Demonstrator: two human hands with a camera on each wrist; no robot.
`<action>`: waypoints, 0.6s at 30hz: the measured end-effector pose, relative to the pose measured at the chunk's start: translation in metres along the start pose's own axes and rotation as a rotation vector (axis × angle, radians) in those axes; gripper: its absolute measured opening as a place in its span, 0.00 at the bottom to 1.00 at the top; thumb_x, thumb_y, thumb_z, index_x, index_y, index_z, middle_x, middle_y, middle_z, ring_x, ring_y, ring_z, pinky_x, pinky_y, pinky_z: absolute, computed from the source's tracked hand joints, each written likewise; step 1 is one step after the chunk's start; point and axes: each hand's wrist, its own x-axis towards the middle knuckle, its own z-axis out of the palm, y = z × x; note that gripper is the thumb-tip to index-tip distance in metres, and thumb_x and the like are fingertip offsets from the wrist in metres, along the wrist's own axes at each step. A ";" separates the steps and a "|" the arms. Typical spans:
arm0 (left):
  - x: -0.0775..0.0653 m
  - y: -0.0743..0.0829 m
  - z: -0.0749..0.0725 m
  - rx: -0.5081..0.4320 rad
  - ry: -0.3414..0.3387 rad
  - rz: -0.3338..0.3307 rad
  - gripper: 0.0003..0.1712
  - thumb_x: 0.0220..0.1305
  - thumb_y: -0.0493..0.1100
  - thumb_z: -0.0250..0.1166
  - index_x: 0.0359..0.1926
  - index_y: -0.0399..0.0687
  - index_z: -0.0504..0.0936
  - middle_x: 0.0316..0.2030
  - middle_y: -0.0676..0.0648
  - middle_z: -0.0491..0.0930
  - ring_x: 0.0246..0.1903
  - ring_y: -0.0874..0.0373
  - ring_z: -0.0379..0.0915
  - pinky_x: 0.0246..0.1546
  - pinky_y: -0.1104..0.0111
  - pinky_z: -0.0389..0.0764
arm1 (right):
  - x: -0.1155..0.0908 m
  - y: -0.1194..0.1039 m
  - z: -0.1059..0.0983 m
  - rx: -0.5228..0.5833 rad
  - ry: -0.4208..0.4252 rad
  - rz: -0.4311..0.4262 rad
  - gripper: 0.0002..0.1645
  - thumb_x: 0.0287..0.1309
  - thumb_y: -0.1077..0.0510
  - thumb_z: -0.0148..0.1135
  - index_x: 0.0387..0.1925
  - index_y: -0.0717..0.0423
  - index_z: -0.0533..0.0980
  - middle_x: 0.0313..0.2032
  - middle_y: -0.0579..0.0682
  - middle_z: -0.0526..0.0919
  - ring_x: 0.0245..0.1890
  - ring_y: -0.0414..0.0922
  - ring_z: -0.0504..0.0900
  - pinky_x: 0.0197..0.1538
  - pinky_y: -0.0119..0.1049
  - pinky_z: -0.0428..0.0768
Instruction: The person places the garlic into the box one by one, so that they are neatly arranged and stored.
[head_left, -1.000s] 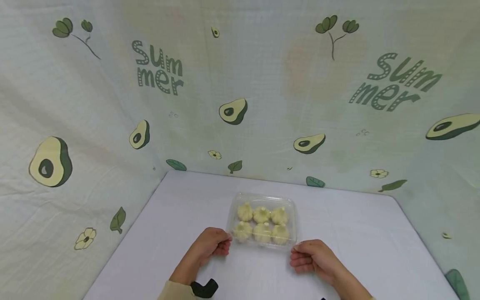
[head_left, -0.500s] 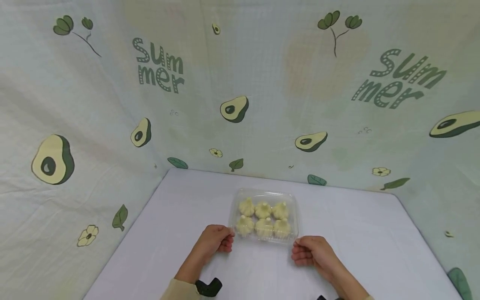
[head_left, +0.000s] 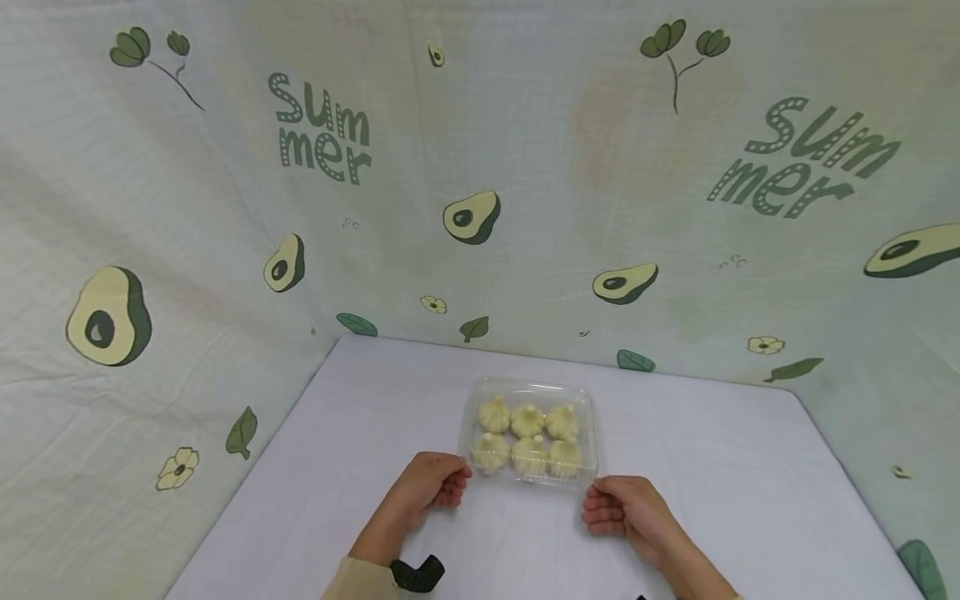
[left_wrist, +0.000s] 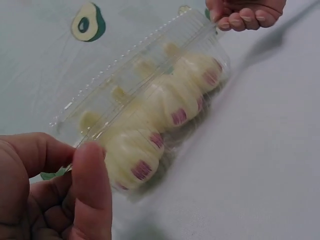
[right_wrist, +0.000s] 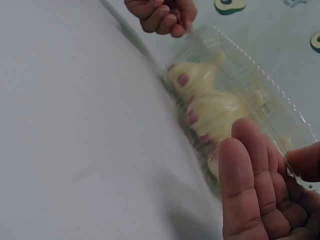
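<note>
A clear plastic clamshell box (head_left: 534, 387) sits on the white table with its lid over several pale garlic bulbs (head_left: 528, 420) in two rows. Purple patches show on the bulbs (left_wrist: 167, 100) in the left wrist view. At the near left corner my left hand (head_left: 431, 483) pinches the box's rim between thumb and index finger. My right hand (head_left: 628, 508) pinches the near right corner the same way; its other fingers (right_wrist: 239, 185) extend below the rim in the right wrist view. Whether the lid is fully pressed down I cannot tell.
The white tabletop (head_left: 697, 450) spreads on all sides of the box. A printed cloth (head_left: 540, 167) with avocados and lettering hangs behind the table and along both sides. A black strap (head_left: 417, 575) is on the left wrist.
The head view has shifted slightly, so the scene sits a little higher and further right. Both hands keep their pinch on the box corners, and the lid looks the same.
</note>
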 end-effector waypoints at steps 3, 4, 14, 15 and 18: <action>0.002 0.001 0.003 -0.001 0.059 0.019 0.15 0.71 0.41 0.62 0.38 0.31 0.87 0.22 0.53 0.80 0.21 0.65 0.75 0.24 0.74 0.81 | 0.000 -0.001 0.002 0.000 0.010 -0.004 0.16 0.75 0.58 0.55 0.39 0.64 0.84 0.29 0.47 0.90 0.32 0.42 0.91 0.42 0.40 0.91; 0.002 0.001 0.003 -0.001 0.075 0.022 0.14 0.70 0.41 0.62 0.37 0.31 0.87 0.22 0.53 0.80 0.21 0.65 0.75 0.24 0.74 0.81 | 0.000 -0.001 0.003 0.000 0.013 -0.005 0.15 0.74 0.59 0.55 0.39 0.64 0.85 0.29 0.47 0.90 0.31 0.42 0.91 0.41 0.40 0.91; 0.005 -0.003 0.000 -0.042 0.033 0.000 0.19 0.72 0.42 0.62 0.45 0.26 0.86 0.25 0.51 0.82 0.23 0.64 0.80 0.27 0.73 0.86 | 0.002 0.001 0.003 0.020 0.011 0.006 0.16 0.74 0.58 0.54 0.41 0.66 0.83 0.31 0.49 0.90 0.34 0.42 0.91 0.44 0.41 0.91; 0.005 -0.003 -0.001 -0.047 0.020 -0.001 0.19 0.73 0.43 0.62 0.46 0.25 0.85 0.26 0.51 0.83 0.24 0.64 0.80 0.28 0.73 0.86 | 0.002 0.001 0.003 0.026 0.008 0.008 0.16 0.75 0.58 0.54 0.41 0.66 0.83 0.31 0.50 0.90 0.35 0.43 0.91 0.45 0.41 0.91; 0.003 -0.001 -0.003 -0.057 -0.008 -0.003 0.21 0.76 0.44 0.61 0.48 0.25 0.85 0.28 0.50 0.84 0.26 0.64 0.83 0.31 0.72 0.87 | 0.003 0.002 0.002 0.045 0.002 0.015 0.18 0.76 0.57 0.53 0.44 0.68 0.82 0.33 0.51 0.91 0.37 0.45 0.92 0.47 0.42 0.91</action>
